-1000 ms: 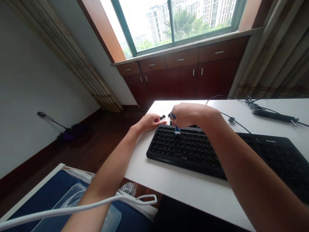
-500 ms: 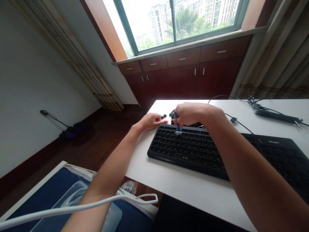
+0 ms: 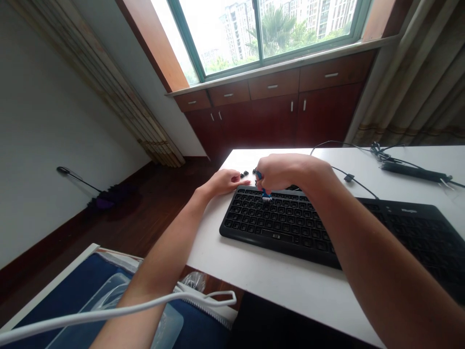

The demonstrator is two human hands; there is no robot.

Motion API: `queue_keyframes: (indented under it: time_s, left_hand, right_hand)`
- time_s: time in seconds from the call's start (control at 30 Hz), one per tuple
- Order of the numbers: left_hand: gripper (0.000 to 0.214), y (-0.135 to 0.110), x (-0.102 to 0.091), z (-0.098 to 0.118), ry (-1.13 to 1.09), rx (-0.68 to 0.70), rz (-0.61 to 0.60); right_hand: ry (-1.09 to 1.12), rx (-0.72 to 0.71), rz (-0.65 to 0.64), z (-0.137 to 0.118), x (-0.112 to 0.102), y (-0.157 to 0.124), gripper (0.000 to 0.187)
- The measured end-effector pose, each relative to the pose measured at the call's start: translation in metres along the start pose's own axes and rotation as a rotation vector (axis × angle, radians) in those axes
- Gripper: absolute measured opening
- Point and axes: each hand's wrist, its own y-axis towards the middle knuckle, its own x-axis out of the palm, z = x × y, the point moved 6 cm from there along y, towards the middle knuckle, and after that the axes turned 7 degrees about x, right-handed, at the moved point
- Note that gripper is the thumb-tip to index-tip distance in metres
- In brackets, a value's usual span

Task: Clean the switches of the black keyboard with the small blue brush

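My right hand is closed around the handle of a small blue brush. The brush's pale bristles touch the upper rows of a black keyboard, whose keycaps are off, leaving square sockets bare. At the keyboard's far left corner, my left hand rests on the white table with thumb and fingers apart, holding nothing. Several loose black keycaps lie just beyond it, partly hidden by my right hand. My right forearm covers part of the keyboard's middle.
Behind the keyboard, a black cable crosses the white table towards a dark power strip. A blue padded surface with a plastic container lies at lower left, crossed by a white bar. A dark umbrella lies on the floor.
The brush has shifted slightly within the upper key rows, and my right hand has tilted lower over it. My left hand stays by the keyboard corner. The whole view has shifted slightly.
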Motion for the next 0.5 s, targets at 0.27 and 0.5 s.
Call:
queue_keyframes:
  time_s: [0.27,0.5]
  left_hand:
    - [0.054,-0.0003,-0.0007,-0.0014,-0.006,0.003,0.014]
    - [0.056,-0.001,-0.0008,-0.0004,-0.005,-0.006,0.007]
  right_hand:
    - [0.035,-0.011,-0.045,0.0025,0.0019,0.002,0.023]
    - [0.049,-0.019,-0.041,0.0063,0.0026,0.0051,0.026]
